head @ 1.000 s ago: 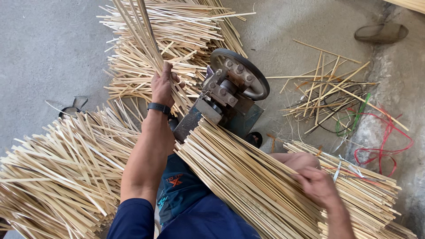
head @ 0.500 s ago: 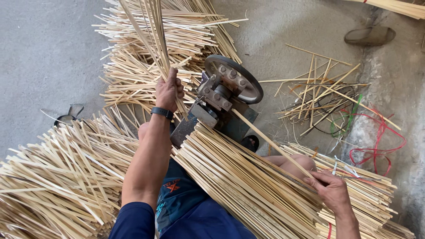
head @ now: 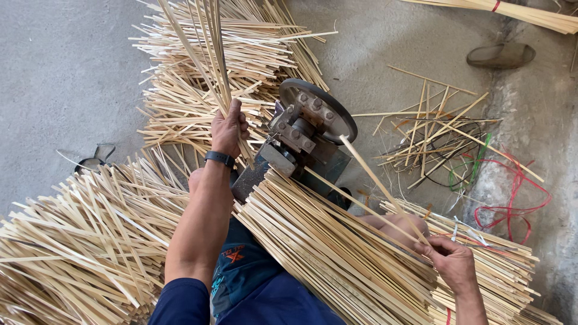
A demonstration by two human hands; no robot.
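My left hand [head: 227,129] grips a bunch of thin bamboo strips [head: 208,42] that fan upward beside a small metal machine with a dark wheel [head: 310,129]. A black band sits on that wrist. My right hand [head: 453,262] pinches one long bamboo strip [head: 379,183], lifted at an angle with its far end near the wheel. Under that strip a thick stack of bamboo strips [head: 337,259] lies across my lap, its ends against the machine.
Piles of bamboo strips lie at the left [head: 78,241], behind the machine [head: 241,66] and at the lower right [head: 500,265]. Loose strips, red and green cords [head: 512,192] and a dark sandal [head: 500,55] lie on the concrete floor.
My right hand has picked one strip off the stack and raised it toward the wheel. My left hand has stayed on its bunch beside the machine.
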